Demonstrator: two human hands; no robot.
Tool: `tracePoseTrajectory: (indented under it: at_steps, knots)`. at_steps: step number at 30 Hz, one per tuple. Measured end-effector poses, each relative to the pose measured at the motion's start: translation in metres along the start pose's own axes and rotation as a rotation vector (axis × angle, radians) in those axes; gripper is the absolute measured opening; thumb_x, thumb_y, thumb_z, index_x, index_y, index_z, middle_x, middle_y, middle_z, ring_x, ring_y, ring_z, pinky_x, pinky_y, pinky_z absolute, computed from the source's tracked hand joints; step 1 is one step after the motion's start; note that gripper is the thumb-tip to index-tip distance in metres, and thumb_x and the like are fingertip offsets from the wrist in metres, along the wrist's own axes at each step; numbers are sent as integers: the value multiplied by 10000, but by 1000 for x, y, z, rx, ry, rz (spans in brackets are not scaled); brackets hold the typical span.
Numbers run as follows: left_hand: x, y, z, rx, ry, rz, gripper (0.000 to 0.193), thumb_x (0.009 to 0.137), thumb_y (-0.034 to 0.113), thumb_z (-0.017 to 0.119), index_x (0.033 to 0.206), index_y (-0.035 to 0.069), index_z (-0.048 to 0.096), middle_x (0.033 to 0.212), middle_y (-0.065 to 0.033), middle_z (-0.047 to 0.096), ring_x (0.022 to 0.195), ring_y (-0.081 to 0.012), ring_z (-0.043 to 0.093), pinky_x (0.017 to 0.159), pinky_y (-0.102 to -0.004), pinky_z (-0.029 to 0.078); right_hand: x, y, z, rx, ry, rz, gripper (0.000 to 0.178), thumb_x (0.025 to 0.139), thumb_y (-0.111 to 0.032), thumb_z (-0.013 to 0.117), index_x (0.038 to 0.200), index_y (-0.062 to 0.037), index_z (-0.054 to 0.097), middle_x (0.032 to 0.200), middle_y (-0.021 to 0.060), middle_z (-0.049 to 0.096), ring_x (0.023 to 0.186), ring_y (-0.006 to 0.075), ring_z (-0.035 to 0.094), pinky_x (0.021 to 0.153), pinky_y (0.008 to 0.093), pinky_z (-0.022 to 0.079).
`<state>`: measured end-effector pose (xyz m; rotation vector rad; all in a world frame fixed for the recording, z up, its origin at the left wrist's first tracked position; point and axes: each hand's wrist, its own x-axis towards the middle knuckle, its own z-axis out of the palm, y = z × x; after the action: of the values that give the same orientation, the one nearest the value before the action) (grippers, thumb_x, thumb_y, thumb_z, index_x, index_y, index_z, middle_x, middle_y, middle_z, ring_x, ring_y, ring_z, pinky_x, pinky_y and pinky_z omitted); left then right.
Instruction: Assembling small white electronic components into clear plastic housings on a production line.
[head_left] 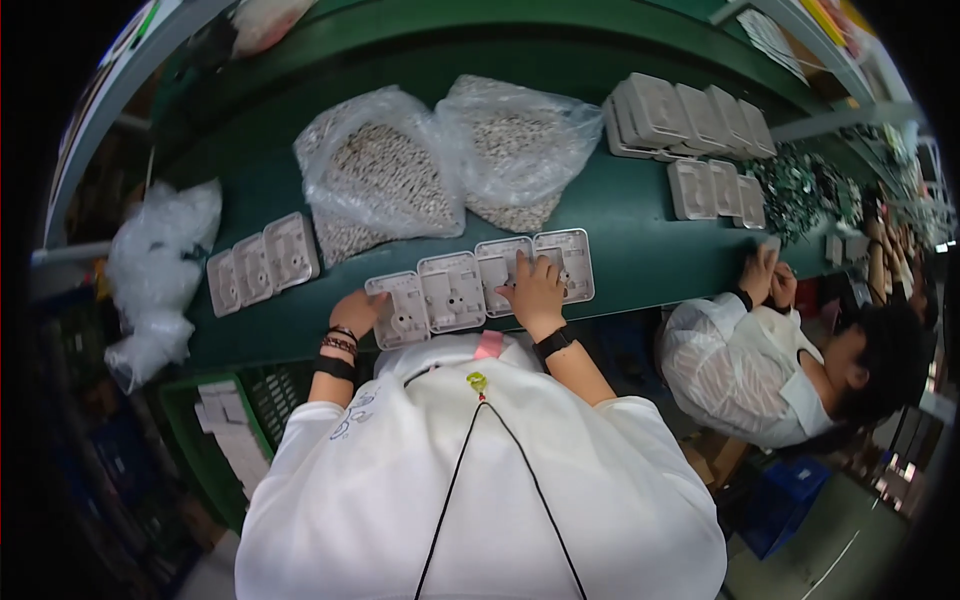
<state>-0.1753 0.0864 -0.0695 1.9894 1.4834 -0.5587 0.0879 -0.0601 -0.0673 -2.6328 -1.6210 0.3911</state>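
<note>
Several white plastic housings, shallow and open-topped with round holes, stand side by side in a row at the bench's near edge; one is the second housing from the left [452, 292]. My left hand [358, 312] rests against the outer side of the leftmost housing [400, 315], its fingers stretched along the edge and partly hidden. Over the two rightmost housings lies my right hand [538, 292], fingers spread and tips down inside them. Anything small under those fingertips cannot be made out. Beyond the row sit two clear bags of small pale parts, a left bag [385, 165] and a right bag [510, 150].
More housings [265, 262] lie to the left, beside crumpled clear plastic [165, 260]. Stacked housings [690, 115] and dark green pieces [805, 190] are at the far right. A co-worker [760, 365] sits on my right. A green crate [215, 430] stands below left.
</note>
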Motion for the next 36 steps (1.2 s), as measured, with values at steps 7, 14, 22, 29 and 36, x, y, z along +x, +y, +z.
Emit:
tracePoseTrajectory:
  at_steps: [7, 14, 22, 29, 36]
  knots:
    - [18, 40, 21, -41, -19, 224, 386, 796, 348, 523, 873, -24, 584, 828, -229, 599, 789, -381, 569, 691, -446, 458, 2, 19, 6, 88, 56, 329, 969, 535, -480, 735, 1316, -142, 272, 1266, 255, 269, 1116, 407, 308, 826, 532, 340]
    - [29, 47, 27, -73, -5, 233, 321, 803, 298, 521, 870, -12, 573, 820, -227, 599, 790, -378, 570, 689, -447, 459, 12, 35, 16, 188, 131, 326, 966, 542, -465, 736, 1322, -156, 257, 1286, 258, 222, 1145, 422, 253, 869, 549, 283]
    - [24, 45, 34, -23, 65, 195, 293, 809, 286, 518, 872, 1, 538, 793, -227, 598, 752, -388, 573, 649, -464, 466, 11, 54, 13, 301, 277, 308, 867, 577, -375, 735, 1284, -122, 303, 1221, 219, 330, 1096, 399, 321, 868, 471, 333]
    - [20, 49, 32, -10, 91, 179, 293, 809, 284, 516, 870, -3, 524, 781, -234, 595, 742, -392, 574, 639, -472, 466, 17, 101, 9, 253, 340, 237, 403, 690, -225, 655, 1035, -68, 516, 964, 121, 508, 956, 315, 463, 762, 385, 419]
    - [19, 51, 32, -1, 116, 191, 289, 809, 278, 515, 871, -4, 524, 773, -234, 596, 735, -390, 576, 631, -472, 467, 33, 120, 3, 164, 294, 257, 105, 741, -164, 587, 779, -67, 600, 821, 89, 523, 798, 278, 547, 632, 384, 462]
